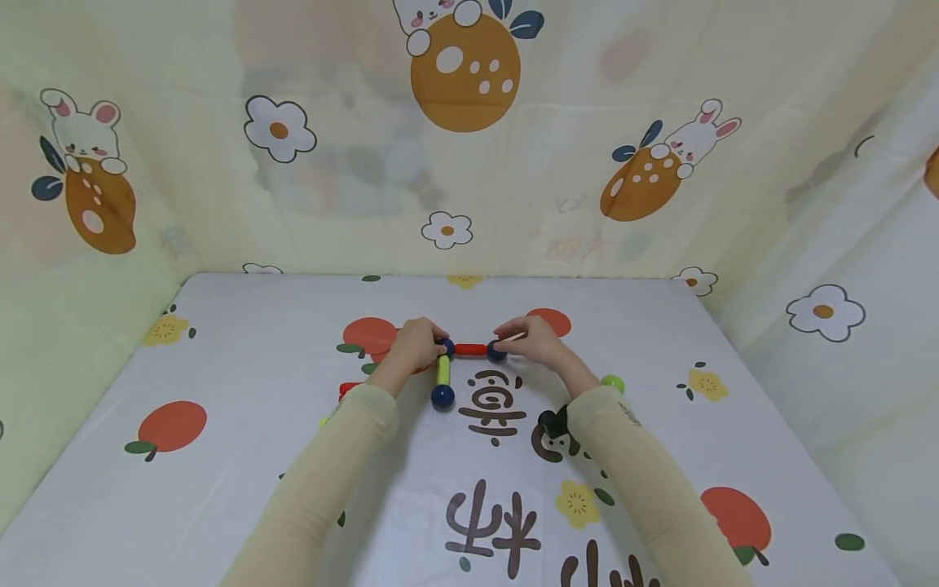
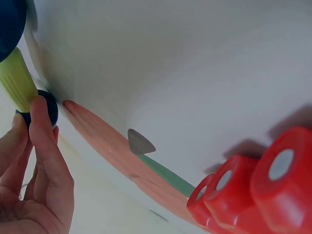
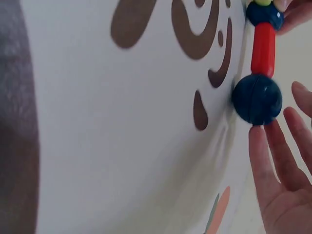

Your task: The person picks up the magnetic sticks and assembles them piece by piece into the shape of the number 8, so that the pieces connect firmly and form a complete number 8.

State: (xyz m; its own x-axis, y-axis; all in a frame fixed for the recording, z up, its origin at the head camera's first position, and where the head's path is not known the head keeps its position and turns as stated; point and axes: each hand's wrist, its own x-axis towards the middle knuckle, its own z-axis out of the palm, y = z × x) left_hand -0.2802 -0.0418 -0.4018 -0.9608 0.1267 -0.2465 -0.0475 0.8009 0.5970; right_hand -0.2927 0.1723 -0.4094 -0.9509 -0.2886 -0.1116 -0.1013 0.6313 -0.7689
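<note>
Now the red rod (image 1: pixel 470 350) lies crosswise beyond the tablecloth's (image 1: pixel 249 391) dark printed characters (image 1: pixel 492 408), its long axis running left to right from a blue corner ball (image 1: pixel 447 348) to a blue end ball (image 1: pixel 496 352). The yellow-green rod (image 1: pixel 443 371) points from the corner ball toward the person. The left hand (image 1: pixel 416 342) pinches the corner ball; the right hand's (image 1: pixel 539 338) straight fingers merely touch the end ball. Rabbit-patterned curtains (image 1: pixel 183 81) surround the white surface.

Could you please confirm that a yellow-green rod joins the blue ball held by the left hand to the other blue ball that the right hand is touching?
Not quite: the head view shows that a red rod joins the blue ball held by the left hand to the other blue ball that the right hand is touching.
</note>
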